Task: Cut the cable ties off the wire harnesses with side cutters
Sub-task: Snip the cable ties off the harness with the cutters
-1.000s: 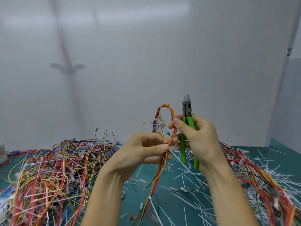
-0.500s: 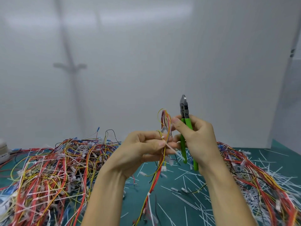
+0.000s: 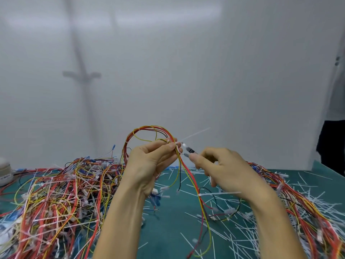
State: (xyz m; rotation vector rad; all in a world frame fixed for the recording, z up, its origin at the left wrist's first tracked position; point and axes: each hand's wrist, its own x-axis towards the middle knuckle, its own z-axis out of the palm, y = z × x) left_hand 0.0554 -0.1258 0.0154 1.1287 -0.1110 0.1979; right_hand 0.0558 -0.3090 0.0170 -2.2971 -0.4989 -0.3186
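My left hand (image 3: 149, 165) pinches a red, yellow and black wire harness (image 3: 190, 178) that loops above it and hangs down to the green mat. A white cable tie (image 3: 194, 136) on the harness sticks out to the upper right beside my left fingertips. My right hand (image 3: 224, 172) grips the side cutters (image 3: 188, 153), whose grey jaws point left at the tie; the green handles are hidden inside my fist. A second white tie (image 3: 218, 193) crosses the harness lower down.
A big tangle of tied harnesses (image 3: 56, 199) covers the mat's left side, and another pile (image 3: 298, 206) lies at the right. Cut white tie scraps (image 3: 233, 232) litter the green mat (image 3: 168, 230). A white wall stands behind. A pale round object (image 3: 4, 172) sits far left.
The cutters swung from upright to pointing left at the tie by my left fingers. The harness loop opened wider above my left hand. Both hands sit lower in view.
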